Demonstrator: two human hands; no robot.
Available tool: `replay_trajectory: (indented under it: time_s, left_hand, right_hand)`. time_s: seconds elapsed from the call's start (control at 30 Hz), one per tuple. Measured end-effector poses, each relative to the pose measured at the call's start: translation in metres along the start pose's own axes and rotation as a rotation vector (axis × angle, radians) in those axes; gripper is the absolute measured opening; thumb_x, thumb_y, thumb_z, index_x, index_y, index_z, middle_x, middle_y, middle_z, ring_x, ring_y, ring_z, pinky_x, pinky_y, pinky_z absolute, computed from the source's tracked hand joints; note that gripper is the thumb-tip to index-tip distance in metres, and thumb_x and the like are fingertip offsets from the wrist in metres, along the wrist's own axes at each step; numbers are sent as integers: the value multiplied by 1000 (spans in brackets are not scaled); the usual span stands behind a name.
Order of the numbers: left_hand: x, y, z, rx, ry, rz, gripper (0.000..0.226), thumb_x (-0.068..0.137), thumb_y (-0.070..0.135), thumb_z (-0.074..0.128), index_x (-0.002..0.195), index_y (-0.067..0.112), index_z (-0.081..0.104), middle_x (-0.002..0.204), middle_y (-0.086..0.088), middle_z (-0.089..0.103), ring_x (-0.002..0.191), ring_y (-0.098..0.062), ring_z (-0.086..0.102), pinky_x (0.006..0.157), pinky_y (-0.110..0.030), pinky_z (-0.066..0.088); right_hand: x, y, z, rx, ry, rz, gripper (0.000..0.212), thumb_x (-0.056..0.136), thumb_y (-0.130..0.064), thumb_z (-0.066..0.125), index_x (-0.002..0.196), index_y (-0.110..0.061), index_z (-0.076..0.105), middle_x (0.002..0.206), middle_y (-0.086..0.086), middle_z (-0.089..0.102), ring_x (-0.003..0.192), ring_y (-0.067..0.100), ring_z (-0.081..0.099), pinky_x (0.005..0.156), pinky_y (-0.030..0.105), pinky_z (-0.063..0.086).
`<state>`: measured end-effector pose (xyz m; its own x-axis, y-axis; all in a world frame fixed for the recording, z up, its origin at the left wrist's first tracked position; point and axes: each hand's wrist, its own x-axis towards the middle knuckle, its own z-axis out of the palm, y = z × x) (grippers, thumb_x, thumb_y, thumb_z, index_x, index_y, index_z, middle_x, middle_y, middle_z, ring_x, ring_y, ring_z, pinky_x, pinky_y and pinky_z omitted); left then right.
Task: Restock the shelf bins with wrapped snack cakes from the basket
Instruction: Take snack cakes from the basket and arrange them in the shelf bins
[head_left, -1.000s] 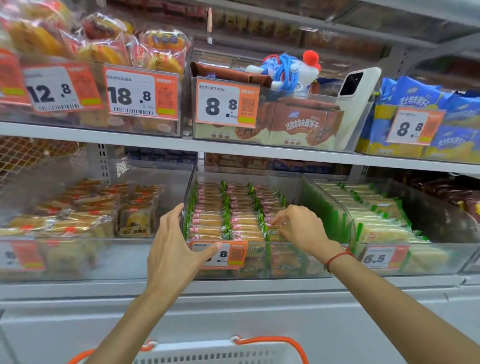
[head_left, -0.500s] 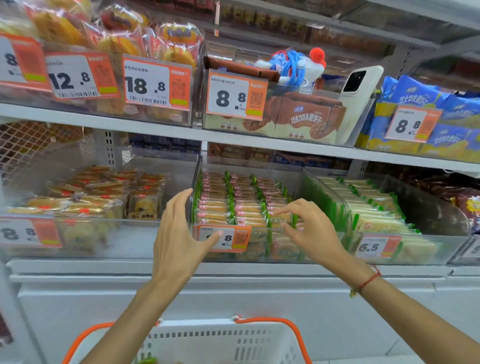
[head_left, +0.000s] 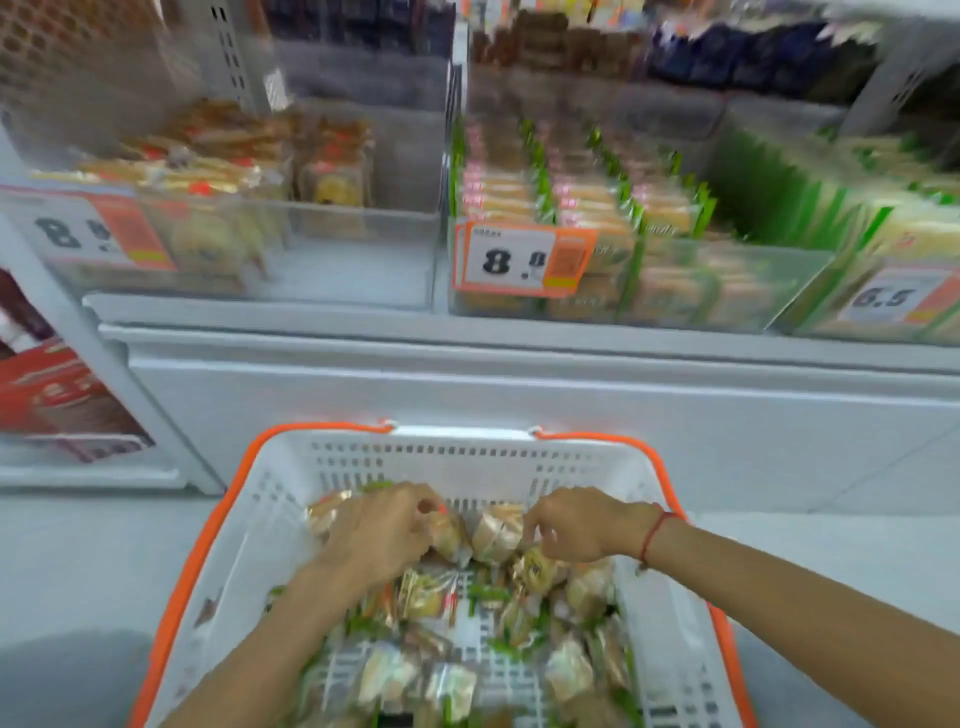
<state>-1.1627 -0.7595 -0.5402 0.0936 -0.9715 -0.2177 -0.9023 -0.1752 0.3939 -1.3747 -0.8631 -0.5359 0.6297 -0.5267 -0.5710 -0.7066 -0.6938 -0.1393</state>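
Note:
A white basket (head_left: 467, 457) with orange handles sits low in front of me, holding several wrapped snack cakes (head_left: 431, 597) in a loose pile. My left hand (head_left: 382, 532) is down in the basket, its fingers curled around a wrapped cake (head_left: 449, 535) at the far end. My right hand (head_left: 579, 525), with a red string on its wrist, reaches in beside it and pinches another wrapped cake (head_left: 496, 535). The middle shelf bin (head_left: 675, 291), above and beyond the basket, holds rows of green-edged cakes. The view is motion-blurred.
A clear bin (head_left: 358, 260) of yellow cakes stands at the left and a bin (head_left: 821, 301) of green-wrapped cakes at the right. An orange 8.8 price tag (head_left: 519, 260) hangs on the middle bin. A white shelf base (head_left: 519, 395) lies below; red boxes (head_left: 52, 400) sit at far left.
Both hands have left the front of the middle bin and dropped into the basket, where each closed on a wrapped cake. My view has tilted down from the shelf to the basket.

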Motion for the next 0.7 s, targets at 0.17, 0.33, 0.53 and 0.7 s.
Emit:
replay_trajectory:
  time_s: [0.17, 0.33, 0.53, 0.7]
  left_hand:
    - [-15, -47, 59, 147, -245, -27, 22, 90, 23, 54, 107, 32, 63, 116, 6, 64, 108, -17, 59, 87, -33, 50]
    - [-35, -82, 99, 62, -553, -54, 28, 94, 30, 57, 121, 30, 59, 127, 10, 57, 117, -11, 53, 93, -25, 43]
    - [-44, -87, 149, -62, -807, -99, 40, 92, 30, 61, 132, 29, 53, 135, 3, 50, 116, -20, 53, 98, -31, 45]
    - [-44, -88, 159, -108, -801, -132, 17, 94, 26, 58, 108, 34, 57, 124, 3, 54, 105, -18, 58, 93, -34, 49]
  right_hand:
    - [34, -22, 70, 209, -129, 27, 28, 93, -14, 51, 116, -15, 67, 118, 6, 65, 100, 23, 59, 80, 31, 45]
    - [49, -49, 137, 220, -326, -53, 36, 96, -25, 55, 131, -15, 55, 132, 8, 54, 114, 26, 55, 90, 35, 46]
    - [50, -57, 165, 248, -536, -98, 38, 91, -16, 60, 129, -16, 56, 134, 10, 54, 114, 31, 56, 96, 38, 48]
    - [40, -51, 175, 312, -434, -96, 40, 88, -20, 64, 128, -22, 58, 128, 4, 59, 112, 25, 58, 95, 38, 49]
